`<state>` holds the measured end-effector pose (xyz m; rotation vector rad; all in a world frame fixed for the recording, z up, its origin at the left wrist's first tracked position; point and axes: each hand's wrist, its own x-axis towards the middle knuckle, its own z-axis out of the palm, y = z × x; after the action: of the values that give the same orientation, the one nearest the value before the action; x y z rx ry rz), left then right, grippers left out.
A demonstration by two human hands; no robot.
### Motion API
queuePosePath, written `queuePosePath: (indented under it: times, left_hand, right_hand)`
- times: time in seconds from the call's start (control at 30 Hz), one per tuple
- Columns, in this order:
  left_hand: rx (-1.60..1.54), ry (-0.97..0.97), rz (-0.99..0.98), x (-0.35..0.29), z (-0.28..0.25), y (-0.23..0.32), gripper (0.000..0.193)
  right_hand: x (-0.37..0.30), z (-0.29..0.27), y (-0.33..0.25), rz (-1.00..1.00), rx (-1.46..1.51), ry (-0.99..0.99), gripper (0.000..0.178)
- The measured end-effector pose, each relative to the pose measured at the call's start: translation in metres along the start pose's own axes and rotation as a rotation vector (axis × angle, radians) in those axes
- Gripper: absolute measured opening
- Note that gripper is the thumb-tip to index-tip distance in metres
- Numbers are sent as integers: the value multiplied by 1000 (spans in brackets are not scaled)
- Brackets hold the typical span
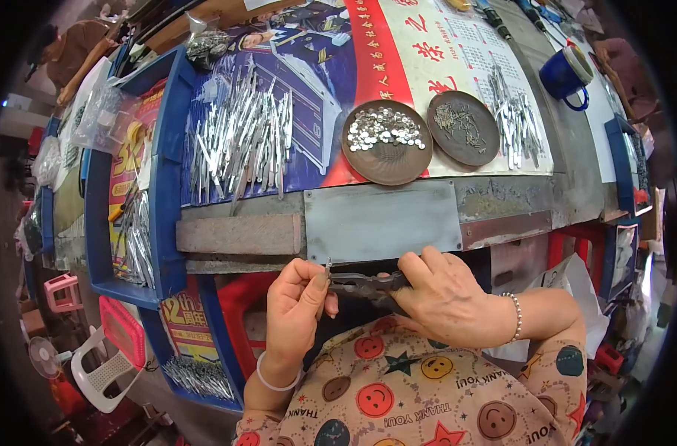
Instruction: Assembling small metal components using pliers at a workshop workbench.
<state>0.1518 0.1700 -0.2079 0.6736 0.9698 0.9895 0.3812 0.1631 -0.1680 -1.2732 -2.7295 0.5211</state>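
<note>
My left hand pinches a small silver metal piece upright between thumb and fingers, just off the table's front edge. My right hand is closed around a dark metal hand tool that looks like pliers. The tool's far end points left and meets my left fingertips; whether it grips the piece cannot be made out. Beyond my hands, a flat grey metal plate lies along the table edge. Behind it, one brown dish holds shiny round discs, and another brown dish holds small thin pins.
Slender silver metal strips are heaped on the poster at left, with a smaller heap of strips at right. A blue mug stands far right. Blue crates with more strips line the left side, near a white chair.
</note>
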Motion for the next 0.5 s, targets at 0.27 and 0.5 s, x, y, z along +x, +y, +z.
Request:
queuePosePath:
  times: [0.27, 0.5]
  left_hand:
    - [95, 18, 78, -1, -6, -2, 10]
    - [-33, 11, 26, -2, -6, -4, 11]
  right_hand:
    - [12, -22, 11, 94, 867, -475, 42]
    - [0, 2, 0, 13, 218, -10, 30]
